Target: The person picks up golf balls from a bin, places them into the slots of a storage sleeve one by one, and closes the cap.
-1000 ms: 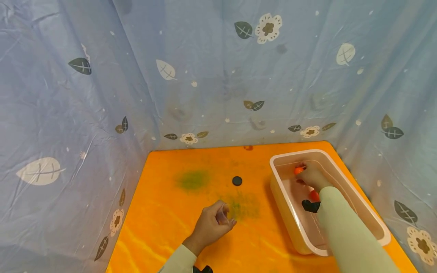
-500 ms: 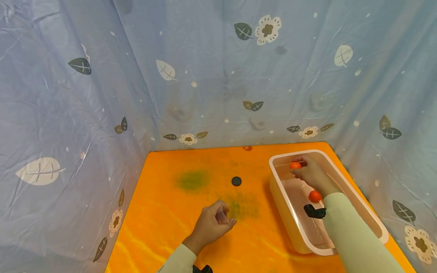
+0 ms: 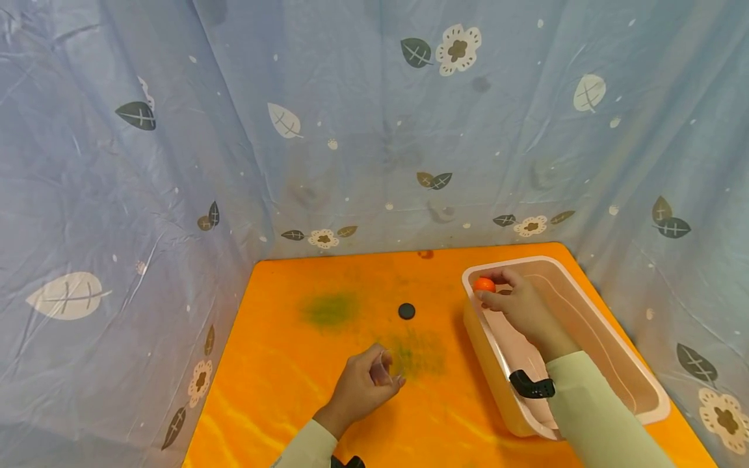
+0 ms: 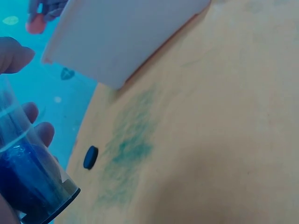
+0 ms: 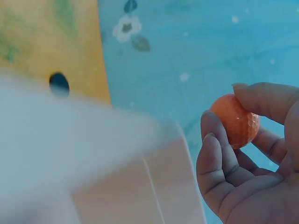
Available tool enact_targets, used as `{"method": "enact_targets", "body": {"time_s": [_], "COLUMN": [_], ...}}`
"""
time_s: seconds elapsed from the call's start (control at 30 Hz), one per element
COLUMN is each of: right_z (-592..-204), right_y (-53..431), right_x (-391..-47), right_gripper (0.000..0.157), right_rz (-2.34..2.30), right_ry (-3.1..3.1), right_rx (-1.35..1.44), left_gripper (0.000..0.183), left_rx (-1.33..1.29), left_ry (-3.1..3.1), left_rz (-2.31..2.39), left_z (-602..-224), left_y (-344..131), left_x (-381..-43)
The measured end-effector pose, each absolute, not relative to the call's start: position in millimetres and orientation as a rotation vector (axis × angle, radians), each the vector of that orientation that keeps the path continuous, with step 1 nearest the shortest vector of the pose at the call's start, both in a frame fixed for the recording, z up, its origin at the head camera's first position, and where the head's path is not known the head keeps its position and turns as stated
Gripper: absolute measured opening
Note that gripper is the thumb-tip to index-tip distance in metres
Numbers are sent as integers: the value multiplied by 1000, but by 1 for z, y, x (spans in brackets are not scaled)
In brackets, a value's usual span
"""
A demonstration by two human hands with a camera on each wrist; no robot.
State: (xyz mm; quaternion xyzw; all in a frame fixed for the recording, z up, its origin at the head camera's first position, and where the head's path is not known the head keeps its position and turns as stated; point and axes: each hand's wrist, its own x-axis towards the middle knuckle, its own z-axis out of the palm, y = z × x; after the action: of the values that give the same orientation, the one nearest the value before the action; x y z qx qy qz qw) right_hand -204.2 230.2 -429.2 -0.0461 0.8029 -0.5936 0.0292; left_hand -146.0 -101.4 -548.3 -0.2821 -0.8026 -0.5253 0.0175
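My right hand [image 3: 523, 311] pinches an orange golf ball [image 5: 233, 120] between thumb and fingertips. It holds the ball up at the far left corner of a pale pink plastic bin [image 3: 483, 354]. My left hand [image 3: 359, 388] grips a clear tube [image 4: 35, 175] with a black rim at its lower end, over the near middle of the table. Through the tube's wall, its lower part looks dark blue in the left wrist view. A black disc [image 3: 406, 311] lies flat on the table beyond the left hand. My right forearm covers part of the bin's inside.
The orange table [image 3: 281, 383] has green stains around the disc. A blue curtain [image 3: 363, 143] with leaf and flower prints stands behind the table and along both sides. The bin's raised walls fill the table's right side.
My right hand has lifted the orange golf ball from inside the bin and moved it left to the rim. The red ball seen in the bin is now behind my arm. The left hand stays put.
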Motion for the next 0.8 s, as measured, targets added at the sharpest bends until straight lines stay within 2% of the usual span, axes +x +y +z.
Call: {"method": "enact_targets", "body": {"time_s": [0.17, 0.8], "right_z": [-420, -434], "right_y": [215, 155], "right_x": [-191, -166], "right_gripper": [41, 41], "right_rz": [-1912, -2055], "right_ry": [2440, 2125], "right_rx": [-193, -325], "left_gripper": [25, 25], "left_rx": [-869, -859], "left_ry": [-2495, -2499], "left_rz": [-1641, -1592], "left_z": [-550, -551], "left_y": [-101, -100], "left_x": [-147, -147]}}
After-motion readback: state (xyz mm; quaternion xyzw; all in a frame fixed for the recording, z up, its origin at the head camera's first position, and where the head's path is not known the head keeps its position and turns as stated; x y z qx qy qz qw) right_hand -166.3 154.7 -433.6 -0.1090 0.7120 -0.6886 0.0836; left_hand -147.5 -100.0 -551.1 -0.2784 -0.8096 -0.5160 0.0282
